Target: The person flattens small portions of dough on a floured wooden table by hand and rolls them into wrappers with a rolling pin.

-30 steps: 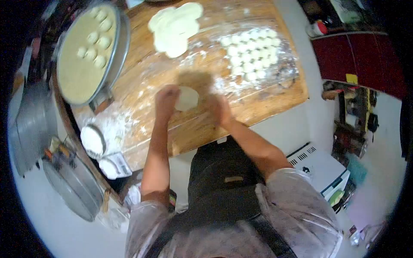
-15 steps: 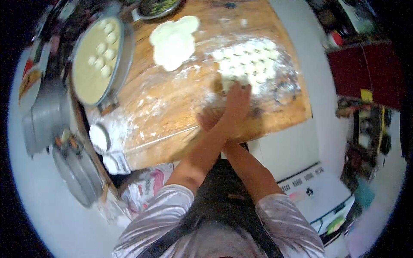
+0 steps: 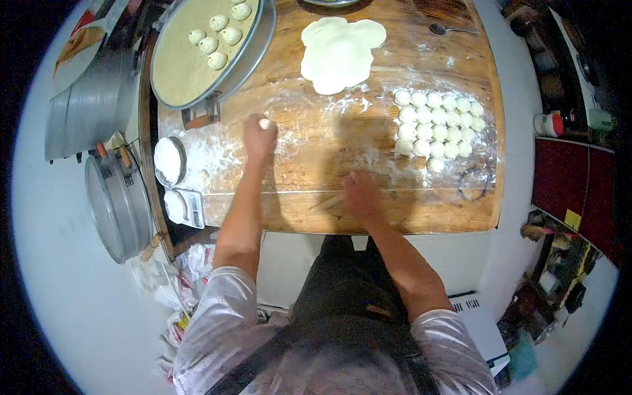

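Note:
My left hand (image 3: 259, 139) is closed over the floured wooden table, with a small white dough piece (image 3: 264, 124) showing at its fingers. Closer to the front edge, my right hand (image 3: 360, 195) is curled around a slim wooden rolling pin (image 3: 327, 201), whose left end sticks out. Rows of small round dough pieces (image 3: 434, 126) lie to the right, beyond my right hand. At the far middle, flat round wrappers (image 3: 339, 56) overlap in a pile. Several filled buns (image 3: 218, 24) sit in a large round steamer tray (image 3: 230, 89) at the left.
A tub of flour (image 3: 169, 162) and a white scale (image 3: 185, 207) stand at the table's left edge. A spoon (image 3: 453, 29) lies at the far right, and a dark ring (image 3: 474, 183) near the right edge. Metal steamer pots (image 3: 117, 207) stand left of the table.
My left hand has left the dough pieces and swung far left with one, uncrossing my arms. My right hand has moved right with the rolling pin. The view has shifted.

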{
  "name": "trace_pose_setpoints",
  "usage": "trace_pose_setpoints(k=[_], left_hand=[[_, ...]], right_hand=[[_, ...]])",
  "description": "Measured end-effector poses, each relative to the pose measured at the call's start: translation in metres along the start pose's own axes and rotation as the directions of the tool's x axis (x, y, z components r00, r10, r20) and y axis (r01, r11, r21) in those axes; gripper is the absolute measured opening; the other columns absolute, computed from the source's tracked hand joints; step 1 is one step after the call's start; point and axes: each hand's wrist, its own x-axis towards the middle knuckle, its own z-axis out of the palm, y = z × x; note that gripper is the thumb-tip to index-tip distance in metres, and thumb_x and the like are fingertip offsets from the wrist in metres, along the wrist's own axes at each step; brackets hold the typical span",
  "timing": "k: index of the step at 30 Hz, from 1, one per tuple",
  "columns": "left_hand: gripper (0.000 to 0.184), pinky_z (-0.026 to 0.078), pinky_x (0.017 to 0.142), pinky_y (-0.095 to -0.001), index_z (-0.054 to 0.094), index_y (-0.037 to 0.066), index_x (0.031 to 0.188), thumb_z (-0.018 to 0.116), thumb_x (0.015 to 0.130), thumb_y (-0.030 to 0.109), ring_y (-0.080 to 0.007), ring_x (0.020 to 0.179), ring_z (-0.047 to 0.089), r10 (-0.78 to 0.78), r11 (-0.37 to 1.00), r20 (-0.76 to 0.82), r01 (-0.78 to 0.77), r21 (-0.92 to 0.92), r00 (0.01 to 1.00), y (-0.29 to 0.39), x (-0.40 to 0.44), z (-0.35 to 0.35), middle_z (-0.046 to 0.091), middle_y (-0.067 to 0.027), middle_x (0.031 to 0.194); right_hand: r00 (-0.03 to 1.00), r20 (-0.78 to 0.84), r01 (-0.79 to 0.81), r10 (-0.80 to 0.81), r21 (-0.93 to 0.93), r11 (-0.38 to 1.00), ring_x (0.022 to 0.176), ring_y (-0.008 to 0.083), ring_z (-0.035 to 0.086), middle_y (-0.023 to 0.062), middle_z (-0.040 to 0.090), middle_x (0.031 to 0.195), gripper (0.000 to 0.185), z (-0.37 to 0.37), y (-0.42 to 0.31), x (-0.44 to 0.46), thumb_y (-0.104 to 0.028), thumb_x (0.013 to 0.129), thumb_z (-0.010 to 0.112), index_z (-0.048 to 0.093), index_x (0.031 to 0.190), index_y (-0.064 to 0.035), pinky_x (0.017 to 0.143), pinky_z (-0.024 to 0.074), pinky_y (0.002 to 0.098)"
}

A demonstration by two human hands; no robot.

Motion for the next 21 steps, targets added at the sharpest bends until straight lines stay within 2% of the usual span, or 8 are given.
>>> trace_pose_setpoints(k=[1,3,5,8,11,14,19,21], left_hand=[[0.032,0.05,0.091,-0.0471,0.065,0.006,0.106,0.077,0.078,0.015,-0.0413,0.103,0.062,0.095,0.994,0.028,-0.097,0.06,0.995,0.003,-0.009,0.007,0.063,-0.0227,0.108],[0.032,0.051,0.089,-0.0486,0.065,0.005,0.109,0.076,0.083,0.018,-0.0398,0.102,0.062,0.254,0.967,0.176,-0.247,-0.062,0.951,0.015,-0.062,0.01,0.064,-0.0232,0.106],[0.033,0.05,0.095,-0.0488,0.063,0.005,0.105,0.081,0.079,0.014,-0.0435,0.106,0.06,0.311,0.949,0.273,-0.313,-0.04,0.91,0.011,-0.107,0.012,0.061,-0.0212,0.117],[0.05,0.045,0.106,-0.0489,0.061,0.005,0.121,0.083,0.081,0.026,-0.0461,0.124,0.054,0.207,0.932,0.374,-0.299,0.206,0.904,0.03,-0.126,-0.001,0.056,-0.0251,0.134],[0.072,0.034,0.118,-0.0542,0.052,0.006,0.141,0.082,0.083,0.038,-0.0489,0.143,0.039,0.342,0.877,0.237,-0.399,0.269,0.91,0.03,-0.11,0.029,0.043,-0.0292,0.151],[0.081,0.022,0.123,-0.0597,0.045,0.009,0.152,0.077,0.087,0.045,-0.0492,0.151,0.027,0.323,0.877,0.266,-0.392,0.276,0.908,0.041,-0.097,0.037,0.029,-0.0288,0.162],[0.069,0.023,0.122,-0.0619,0.049,0.012,0.15,0.073,0.09,0.039,-0.0501,0.149,0.029,0.398,0.859,0.213,-0.444,0.256,0.892,0.028,-0.073,0.041,0.032,-0.0274,0.161],[0.064,0.025,0.121,-0.0603,0.053,0.013,0.147,0.072,0.091,0.036,-0.0484,0.148,0.031,0.45,0.841,0.169,-0.48,0.25,0.877,0.019,-0.069,0.044,0.037,-0.027,0.158]], right_hand=[[1.0,0.008,0.006,-0.005,-0.005,1.0,0.115,0.0372,0.059,0.0164,0.064,0.116,0.025,-0.004,-0.002,0.0,-0.018,0.088,0.062,0.07,0.11,-0.0089,0.103,0.0417,0.0588],[0.996,-0.091,0.008,-0.004,0.043,0.999,0.11,0.0364,0.06,0.0141,0.064,0.109,0.022,-0.016,-0.006,0.003,-0.018,0.087,0.062,0.071,0.105,-0.0093,0.101,0.0422,0.0586],[0.999,-0.032,0.024,-0.025,-0.02,1.0,0.11,0.0361,0.06,0.0139,0.064,0.108,0.022,-0.021,-0.006,0.002,-0.018,0.087,0.062,0.071,0.104,-0.0098,0.1,0.0426,0.058],[0.998,-0.019,0.052,-0.053,-0.059,0.997,0.11,0.0361,0.06,0.0142,0.064,0.108,0.021,-0.016,0.003,0.004,-0.019,0.087,0.062,0.072,0.104,-0.0101,0.099,0.0433,0.0571],[0.999,0.038,0.015,-0.012,-0.095,0.995,0.111,0.0365,0.06,0.0147,0.065,0.109,0.021,0.011,0.01,-0.001,-0.019,0.088,0.062,0.072,0.103,-0.0097,0.099,0.0438,0.0557],[0.997,0.067,-0.011,0.022,-0.158,0.987,0.112,0.0364,0.06,0.015,0.066,0.111,0.019,-0.011,0.0,0.005,-0.02,0.089,0.061,0.071,0.102,-0.0089,0.099,0.0442,0.0545],[0.997,0.002,0.078,-0.08,-0.277,0.958,0.114,0.0349,0.059,0.0155,0.065,0.11,0.018,-0.02,-0.007,0.004,-0.019,0.091,0.06,0.068,0.102,-0.008,0.097,0.0445,0.0536],[0.982,-0.155,0.066,-0.106,-0.245,0.967,0.112,0.0342,0.058,0.0161,0.065,0.11,0.019,-0.013,0.0,0.005,-0.018,0.09,0.06,0.067,0.104,-0.0082,0.093,0.0446,0.0533]])
